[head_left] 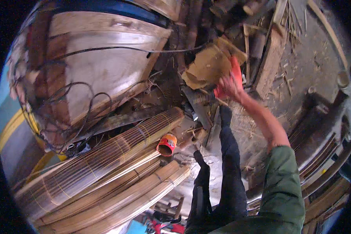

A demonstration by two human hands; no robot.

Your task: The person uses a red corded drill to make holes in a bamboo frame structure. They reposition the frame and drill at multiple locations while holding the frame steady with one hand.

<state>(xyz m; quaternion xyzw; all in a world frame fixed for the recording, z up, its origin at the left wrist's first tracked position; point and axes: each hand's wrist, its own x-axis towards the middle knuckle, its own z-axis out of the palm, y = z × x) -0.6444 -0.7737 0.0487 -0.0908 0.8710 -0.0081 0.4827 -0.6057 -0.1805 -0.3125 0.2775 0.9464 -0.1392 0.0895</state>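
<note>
R hand closed on red item, brown sheet alongside

Brown sheet (206, 67): ahead of wearer's feet, upper mid view, just L of the R hand (233, 85). Stiff-looking, ragged edge. Long axis slanted, approx lower L to upper R; torn end points lower L, other end away twd upper R. Red item (235, 67) runs roughly along the fingers, upper end pointing away fr. wearer; kind unclear, motion blur.

Surface: floor (247, 150) grey-brown, littered w/ wood chips & splinters. Timber plank (270, 62) lies R of the sheet, pointing away. L side: slat mat (105, 154), rolled lengthwise, diag.; slat bundles (117, 199) below it, approx parallel. Red-orange can (167, 144) by the mat's near side, tilted, dark mouth twd wearer. Upper L: big pale panel (109, 58) in wood frame, black cable (121, 48) across it. R rim: curved dark wood pieces (319, 163).

Pose: R arm in fr. lower R, green sleeve (282, 179) to abt elbow, bare forearm reaching up & L, fairly straight. Fingers clamped round red item; can't tell if sheet is gripped too. L hand out of frame, grip can't tell.
</note>
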